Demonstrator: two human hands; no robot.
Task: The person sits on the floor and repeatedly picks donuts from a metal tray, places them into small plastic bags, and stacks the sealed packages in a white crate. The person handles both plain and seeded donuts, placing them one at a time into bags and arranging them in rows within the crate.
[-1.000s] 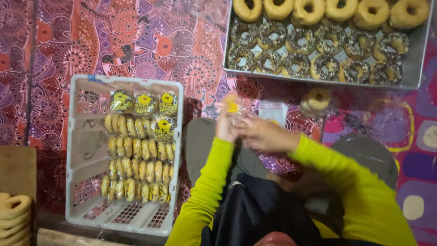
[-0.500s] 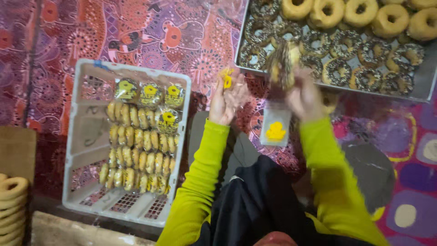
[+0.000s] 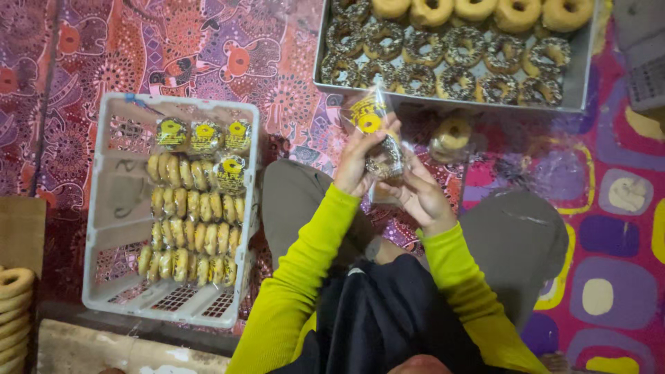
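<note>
The left hand [image 3: 358, 161] and right hand [image 3: 420, 197] both grip a clear plastic bag [image 3: 374, 131] with a yellow label, a sprinkled doughnut [image 3: 385, 159] inside it, held just short of the metal tray [image 3: 580, 73]; left of the bag, a white plastic crate [image 3: 111, 201] holds rows of wrapped doughnuts [image 3: 194, 221]; just right of the bag a bagged glazed doughnut [image 3: 451, 134] lies on the patterned cloth [image 3: 208, 48]; beyond the bag, the tray carries sprinkled doughnuts [image 3: 443, 62], with plain ones [image 3: 474, 8] along its far edge.
</note>
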